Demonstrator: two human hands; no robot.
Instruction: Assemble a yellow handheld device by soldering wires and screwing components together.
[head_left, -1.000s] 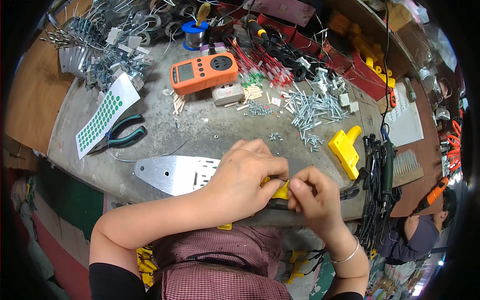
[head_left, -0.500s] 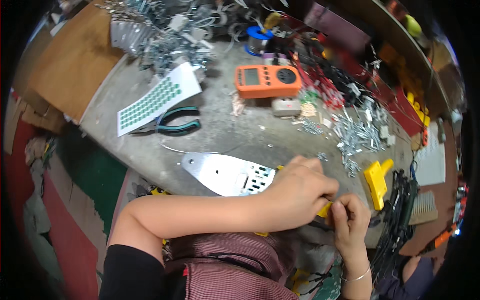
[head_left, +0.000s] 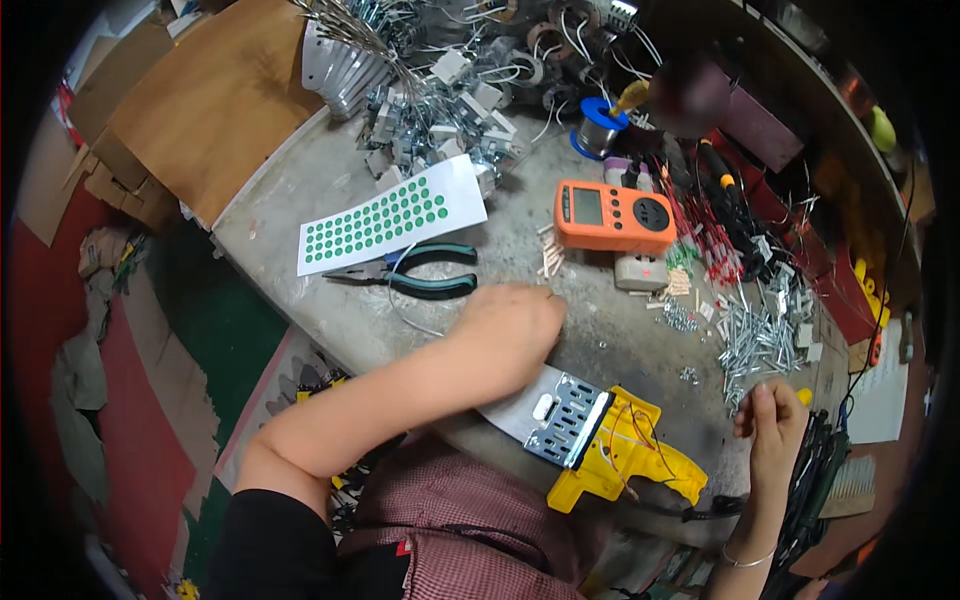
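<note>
My left hand (head_left: pixel 515 330) is over the bench beside the pliers (head_left: pixel 430 272), palm down. Its fingertips are hidden beneath it, and a thin white wire (head_left: pixel 408 318) runs toward it. Under its wrist lies a metal plate with slots (head_left: pixel 565 415), joined to an open yellow handle shell (head_left: pixel 625 445) with thin wires inside. My right hand (head_left: pixel 770 425), fingers curled with the thumb up, is at the near edge of a heap of screws (head_left: pixel 762 340). Whatever its fingers hold cannot be made out. A bit of yellow plastic (head_left: pixel 804 397) shows behind it.
An orange meter (head_left: pixel 615 217) stands at the back, with a solder spool (head_left: pixel 600 128) behind it. A sheet of green round stickers (head_left: pixel 385 220) lies left of it. Metal parts (head_left: pixel 440 120) are heaped at the far left; black cables (head_left: pixel 815 480) hang at the right.
My hands have moved apart from the yellow handle. The left went left and away from me, over the plate; the right went right to the screws. The open shell has come into sight.
</note>
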